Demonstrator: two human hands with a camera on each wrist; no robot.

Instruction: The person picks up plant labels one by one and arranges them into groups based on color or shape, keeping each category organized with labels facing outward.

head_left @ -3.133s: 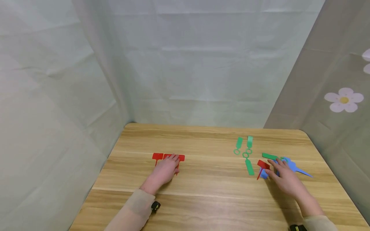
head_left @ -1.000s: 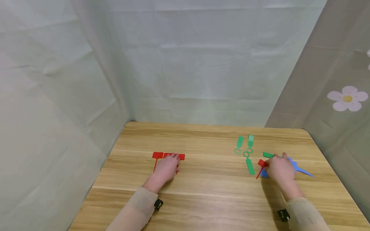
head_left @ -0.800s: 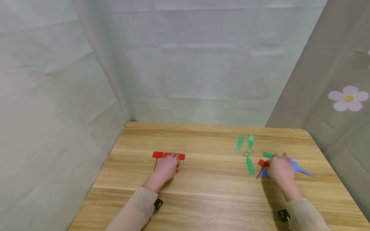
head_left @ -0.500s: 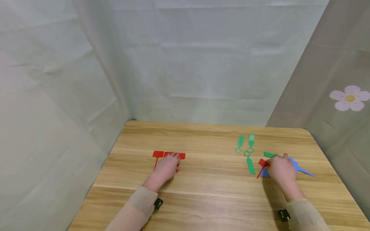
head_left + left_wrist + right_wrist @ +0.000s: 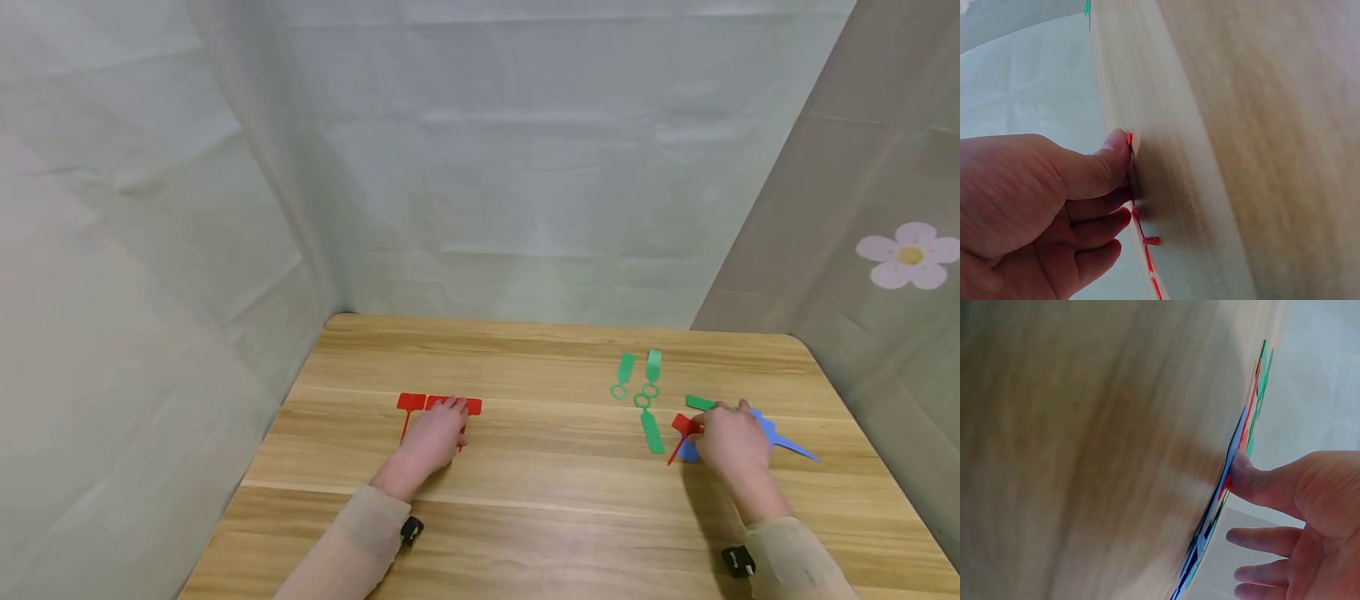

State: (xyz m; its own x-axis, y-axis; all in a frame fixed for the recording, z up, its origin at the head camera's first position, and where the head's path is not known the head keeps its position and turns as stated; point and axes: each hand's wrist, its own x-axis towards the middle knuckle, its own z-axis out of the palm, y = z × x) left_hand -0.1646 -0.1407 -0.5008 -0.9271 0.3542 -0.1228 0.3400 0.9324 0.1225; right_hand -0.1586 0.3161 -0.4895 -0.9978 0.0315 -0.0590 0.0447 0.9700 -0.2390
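Red T-shaped plant labels (image 5: 411, 402) lie in a row at the left of the wooden table. My left hand (image 5: 431, 436) rests over the right part of that row, thumb and fingertips touching the red plastic, partly hiding it. At the right, my right hand (image 5: 733, 442) lies over a loose group of labels. Its thumb touches a single red T-shaped label (image 5: 686, 426), which overlaps a blue label (image 5: 687, 452). In the right wrist view the other visible fingers (image 5: 1263, 540) stretch out, apart from the thumb. Another blue pointed label (image 5: 783, 441) sticks out beyond the hand.
Several green ring tags (image 5: 651, 432) lie left of the right hand. Another green tag (image 5: 699, 402) is partly under its fingers. The wooden table (image 5: 555, 492) ends at a pale hanging cloth (image 5: 517, 192).
My right hand has moved slightly left and turned over the labels since the oldest frame, its thumb now against the red one. My left hand has stayed at the red row.
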